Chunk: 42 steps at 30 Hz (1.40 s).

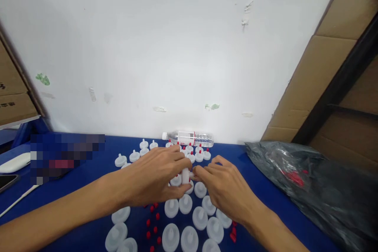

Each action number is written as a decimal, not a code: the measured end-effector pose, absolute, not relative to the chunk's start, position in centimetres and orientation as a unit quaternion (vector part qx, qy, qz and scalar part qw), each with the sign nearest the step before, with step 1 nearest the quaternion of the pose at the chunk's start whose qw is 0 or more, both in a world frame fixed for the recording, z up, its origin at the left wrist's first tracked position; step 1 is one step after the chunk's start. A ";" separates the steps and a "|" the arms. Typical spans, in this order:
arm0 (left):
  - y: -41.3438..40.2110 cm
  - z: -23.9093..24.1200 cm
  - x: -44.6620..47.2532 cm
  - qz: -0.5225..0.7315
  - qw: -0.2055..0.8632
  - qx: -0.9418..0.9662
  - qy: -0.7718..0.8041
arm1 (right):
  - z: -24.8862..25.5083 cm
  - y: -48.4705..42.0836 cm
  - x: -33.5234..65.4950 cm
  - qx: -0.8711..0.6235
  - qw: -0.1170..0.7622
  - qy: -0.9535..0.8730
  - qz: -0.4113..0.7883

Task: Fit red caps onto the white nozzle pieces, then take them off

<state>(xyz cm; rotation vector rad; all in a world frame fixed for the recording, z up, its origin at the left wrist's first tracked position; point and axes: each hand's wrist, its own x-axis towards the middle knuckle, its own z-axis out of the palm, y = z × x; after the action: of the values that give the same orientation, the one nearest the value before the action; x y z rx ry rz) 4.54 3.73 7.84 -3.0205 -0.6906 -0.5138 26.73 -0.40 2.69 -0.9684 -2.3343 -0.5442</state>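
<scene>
My left hand and my right hand meet over the middle of a blue table. Between their fingertips is a small white plastic cap piece, pinched from both sides. Under and around the hands lie several white round caps with raised stems. Small red tips are scattered between them, and some far caps carry a red tip.
A clear water bottle lies on its side at the table's far edge against the white wall. A black plastic bag with red pieces inside fills the right side. Cardboard boxes lean at right; a phone lies at left.
</scene>
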 end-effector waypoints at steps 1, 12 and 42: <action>3.6 8.0 4.5 -0.161 -0.023 -0.961 -0.224 | 2.8 -0.4 27.0 -0.350 0.283 -0.870 -0.201; 8.2 12.2 0.1 -0.157 -0.177 -0.879 -0.413 | 2.8 3.4 35.9 -0.536 0.243 -0.793 -0.155; 16.5 8.9 -6.1 -0.032 -0.043 -0.810 -0.585 | 2.9 -0.5 26.8 -0.469 0.367 -0.790 0.145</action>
<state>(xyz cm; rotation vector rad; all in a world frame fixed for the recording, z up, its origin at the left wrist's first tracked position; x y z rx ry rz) -6.13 16.46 8.92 -2.6154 -1.8882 -0.1030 26.85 -0.48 2.88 -1.2040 -2.0304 0.3734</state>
